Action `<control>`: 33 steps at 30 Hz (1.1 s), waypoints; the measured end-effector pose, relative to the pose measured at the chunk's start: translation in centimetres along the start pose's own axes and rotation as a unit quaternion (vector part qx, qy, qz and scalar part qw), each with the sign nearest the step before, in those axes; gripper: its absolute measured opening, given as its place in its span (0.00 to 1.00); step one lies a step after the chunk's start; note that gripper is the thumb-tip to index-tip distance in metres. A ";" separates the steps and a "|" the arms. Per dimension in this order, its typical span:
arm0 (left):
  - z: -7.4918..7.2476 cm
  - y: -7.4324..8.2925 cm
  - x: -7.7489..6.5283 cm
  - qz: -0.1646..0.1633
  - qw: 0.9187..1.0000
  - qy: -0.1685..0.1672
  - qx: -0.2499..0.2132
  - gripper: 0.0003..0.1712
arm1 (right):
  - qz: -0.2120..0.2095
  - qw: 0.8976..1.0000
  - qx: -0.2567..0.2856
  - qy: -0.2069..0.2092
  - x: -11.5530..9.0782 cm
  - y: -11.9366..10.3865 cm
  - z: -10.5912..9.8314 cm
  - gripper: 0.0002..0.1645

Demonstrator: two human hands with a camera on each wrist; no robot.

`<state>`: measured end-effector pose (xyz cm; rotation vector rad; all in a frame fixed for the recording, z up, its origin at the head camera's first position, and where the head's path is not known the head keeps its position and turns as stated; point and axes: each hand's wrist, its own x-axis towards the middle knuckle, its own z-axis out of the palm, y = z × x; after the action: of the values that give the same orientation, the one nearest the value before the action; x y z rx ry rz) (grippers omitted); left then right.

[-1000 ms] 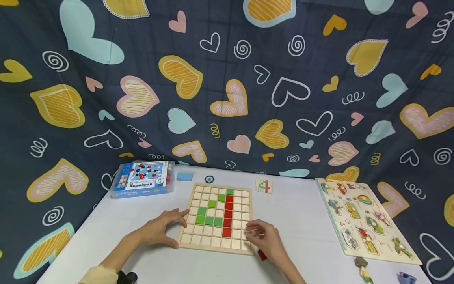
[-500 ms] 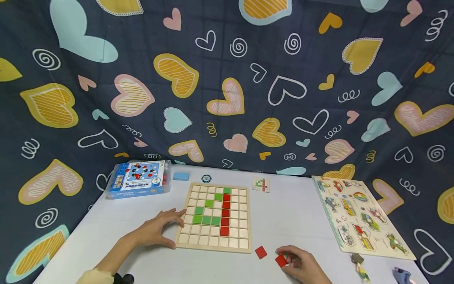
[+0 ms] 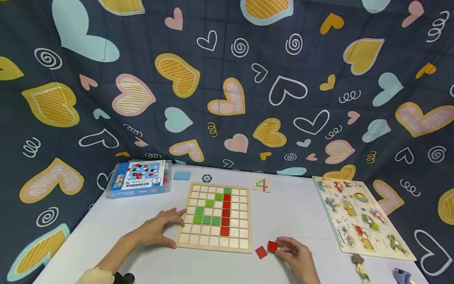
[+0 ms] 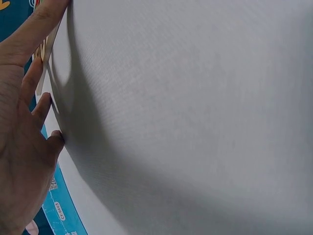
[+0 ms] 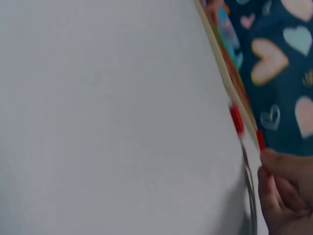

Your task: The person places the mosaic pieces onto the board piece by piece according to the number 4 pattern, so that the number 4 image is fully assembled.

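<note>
A wooden grid board [image 3: 213, 249] with cream squares lies on the white table. Green tiles [image 3: 207, 220] form a stepped shape on it, beside a column of red tiles [image 3: 225, 213]. My left hand [image 3: 152, 229] rests at the board's left edge, fingers and thumb spread apart along the rim. To the right of the board, my right hand [image 3: 298, 258] pinches a square red tile [image 3: 272, 246] between thumb and fingers. Another red tile [image 3: 261, 252] lies on the table just left of it, near the board's lower right corner. The right wrist view shows the pinched tile [image 5: 260, 140] nearly edge-on.
Behind the board sit a small pattern card [image 3: 261, 184], a round chip [image 3: 207, 178] and a blue block [image 3: 181, 176]. A clear boxed kit [image 3: 140, 179] stands back left. A picture puzzle board [image 3: 361, 217] lies at right, small figures [image 3: 361, 269] in front of it.
My right hand has left the board's right edge, gone right and nearer, and taken a red tile, then shifted slightly left with it. The left hand keeps its place.
</note>
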<state>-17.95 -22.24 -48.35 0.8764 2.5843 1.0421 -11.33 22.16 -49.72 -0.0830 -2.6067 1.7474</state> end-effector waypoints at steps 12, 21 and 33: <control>0.0 -0.1 0.3 -0.012 1.000 -0.001 0.000 0.29 | -0.084 0.995 0.035 -0.030 1.3 -3.1 6.6 0.19; 0.0 -0.2 0.3 -0.010 1.000 -0.002 -0.001 0.28 | -0.120 0.989 0.038 -0.075 1.6 -4.0 9.6 0.17; 0.1 -0.3 0.3 -0.005 1.000 0.000 -0.002 0.28 | -0.111 0.988 0.066 -0.086 1.4 -4.7 11.3 0.20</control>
<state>-18.27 -22.18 -48.65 0.8631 2.5815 1.0446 -13.28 9.97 -49.75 0.3602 -2.4809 1.9145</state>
